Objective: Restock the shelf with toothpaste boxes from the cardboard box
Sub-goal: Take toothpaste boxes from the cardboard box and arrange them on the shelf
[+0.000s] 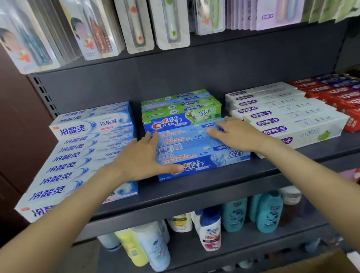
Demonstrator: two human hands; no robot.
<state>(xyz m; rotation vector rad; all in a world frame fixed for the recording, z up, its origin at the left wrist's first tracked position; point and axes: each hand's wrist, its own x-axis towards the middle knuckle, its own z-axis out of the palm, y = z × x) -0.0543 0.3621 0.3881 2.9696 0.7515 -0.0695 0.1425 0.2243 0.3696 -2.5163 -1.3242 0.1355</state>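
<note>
head view: the step in hand looks like squaring up the blue boxes [199,147] on the shelf [205,184], in the middle column between the white-blue boxes [73,167] and the white boxes [289,119]. to do it well, push evenly from both ends so the blue rows slide back flush against the green boxes [180,110] behind them, keep the front edge parallel to the shelf lip, and avoid nudging the neighbouring columns out of line.

the left hand [140,159] lies flat at the left end of the blue boxes, fingers straight and close together, thumb stretched along the front box. the right hand [237,132] rests on top near their right end, fingers straight and slightly spread, holding nothing. neither hand grips a box; both only press.

the carton [308,269] shows at the bottom edge, well below the shelf; its contents cannot be seen.
</note>
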